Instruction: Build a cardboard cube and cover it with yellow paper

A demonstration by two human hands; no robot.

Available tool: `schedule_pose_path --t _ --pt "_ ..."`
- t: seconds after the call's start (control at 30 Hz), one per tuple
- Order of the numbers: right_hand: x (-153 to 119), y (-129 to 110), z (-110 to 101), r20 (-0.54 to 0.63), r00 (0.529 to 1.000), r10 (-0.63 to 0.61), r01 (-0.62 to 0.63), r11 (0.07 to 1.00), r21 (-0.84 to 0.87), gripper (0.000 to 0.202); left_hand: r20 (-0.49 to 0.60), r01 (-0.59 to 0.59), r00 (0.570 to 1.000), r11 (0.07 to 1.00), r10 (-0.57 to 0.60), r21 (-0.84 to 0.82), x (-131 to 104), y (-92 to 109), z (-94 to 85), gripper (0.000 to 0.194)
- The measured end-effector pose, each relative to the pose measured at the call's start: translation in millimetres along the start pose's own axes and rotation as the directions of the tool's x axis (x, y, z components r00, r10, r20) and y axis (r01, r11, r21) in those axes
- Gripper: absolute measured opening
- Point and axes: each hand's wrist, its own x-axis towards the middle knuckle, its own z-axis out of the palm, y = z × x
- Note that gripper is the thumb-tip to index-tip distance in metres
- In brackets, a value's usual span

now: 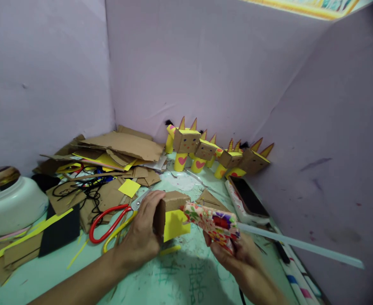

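Observation:
My left hand holds a small cardboard box by its left side, fingers wrapped round it. A yellow paper piece covers the box's near face. In my right hand is a glue gun with a floral pattern, its nozzle at the box's upper right edge. A long translucent glue stick sticks out of the gun's back to the right. Just left of my left hand lie scissors with red and yellow handles.
Cardboard animal figures with yellow bodies and horns stand along the back wall. Cardboard scraps, yellow paper and black cord pile up at the left, beside a white pot. At right lies a phone.

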Motion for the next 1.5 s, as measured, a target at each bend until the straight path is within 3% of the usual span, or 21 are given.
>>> schedule_pose_path --t 0.2,0.5,0.63,0.87,1.1,1.27,1.5 --pt "-4 -2 16 -0.043 0.996 0.073 -0.07 0.995 0.065 0.032 0.014 -0.091 0.996 0.996 0.091 0.008 -3 -4 4.5 0.066" --pt "-5 -3 17 -0.028 0.995 0.093 -0.09 0.991 0.095 0.031 0.026 -0.073 0.997 0.997 0.073 0.016 -1 -2 2.3 0.067" --pt "-4 2 11 -0.043 0.995 0.089 -0.084 0.992 0.093 0.032 0.011 -0.055 0.998 0.998 0.055 0.003 -2 -2 1.2 0.069" --pt "1 7 -7 -0.122 0.992 -0.028 0.028 1.0 -0.006 0.033 0.015 0.014 1.0 0.999 -0.013 -0.046 1 -2 -1.9 0.08" --pt "2 1 0 -0.04 0.999 0.021 -0.022 0.999 -0.031 0.029 -0.039 0.008 0.999 0.997 -0.011 -0.083 -1 -5 2.6 0.084" --pt "1 -5 5 -0.006 1.0 0.016 -0.016 0.999 0.035 0.027 0.027 0.016 1.0 0.999 -0.014 -0.049 0 -1 -1.6 0.079" --pt "0 6 6 -0.003 0.998 0.057 -0.056 0.998 0.023 0.028 0.014 -0.005 1.0 0.999 0.006 -0.033 1 -1 -1.2 0.074"
